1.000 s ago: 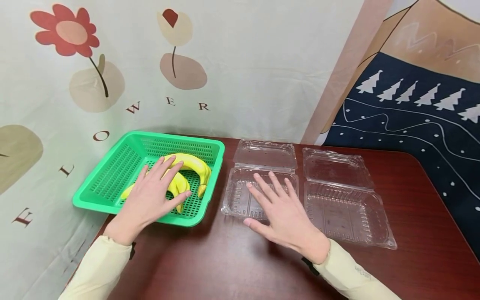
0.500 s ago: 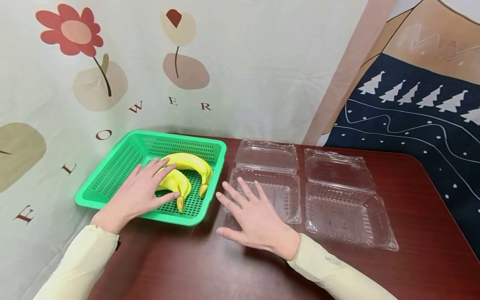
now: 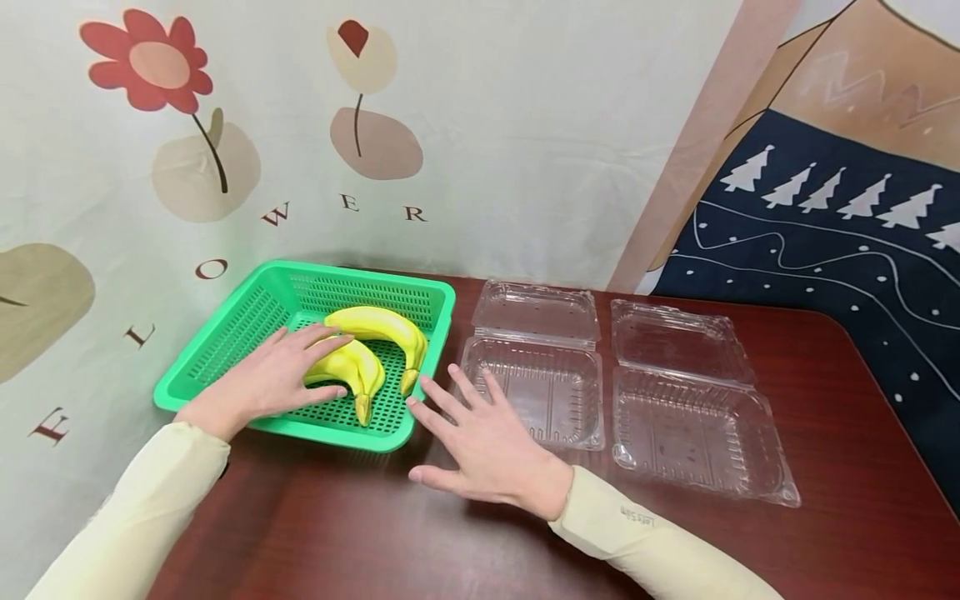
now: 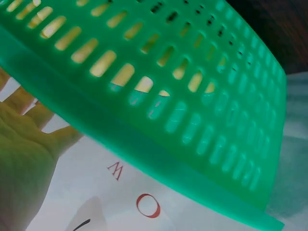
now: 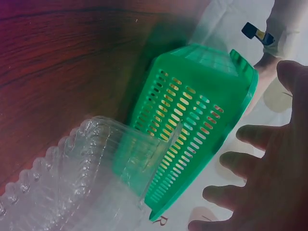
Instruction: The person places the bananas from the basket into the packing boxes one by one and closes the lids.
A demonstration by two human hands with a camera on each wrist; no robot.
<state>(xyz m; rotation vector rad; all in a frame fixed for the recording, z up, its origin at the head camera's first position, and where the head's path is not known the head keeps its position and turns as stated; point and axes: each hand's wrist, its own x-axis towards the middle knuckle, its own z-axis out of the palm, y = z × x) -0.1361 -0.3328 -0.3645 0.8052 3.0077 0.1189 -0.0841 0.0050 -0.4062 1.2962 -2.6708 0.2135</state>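
Two bunches of yellow bananas lie in a green slotted basket (image 3: 210,346) on the left of the table. One, the nearer bunch (image 3: 352,367), is partly covered by my left hand (image 3: 262,375), which hovers over the basket with fingers spread loosely and grips nothing. Behind it curves the farther bunch (image 3: 382,323). My right hand (image 3: 491,454) hangs in the air beside the basket's right rim, fingers straight and spread, holding nothing. In the right wrist view its fingers (image 5: 231,197) show dark against the wall. Beyond this hand sits a clear plastic clamshell box (image 3: 555,400) with its lid up.
A second clear clamshell box (image 3: 690,425) stands to the right, lid folded back. Both boxes rest on the dark red table (image 3: 832,400). A printed cloth wall (image 3: 525,167) closes off the back and left.
My right hand has moved left, from over the nearer clamshell box toward the basket. My left hand has shifted left and slightly toward me, uncovering more of the nearer bananas.
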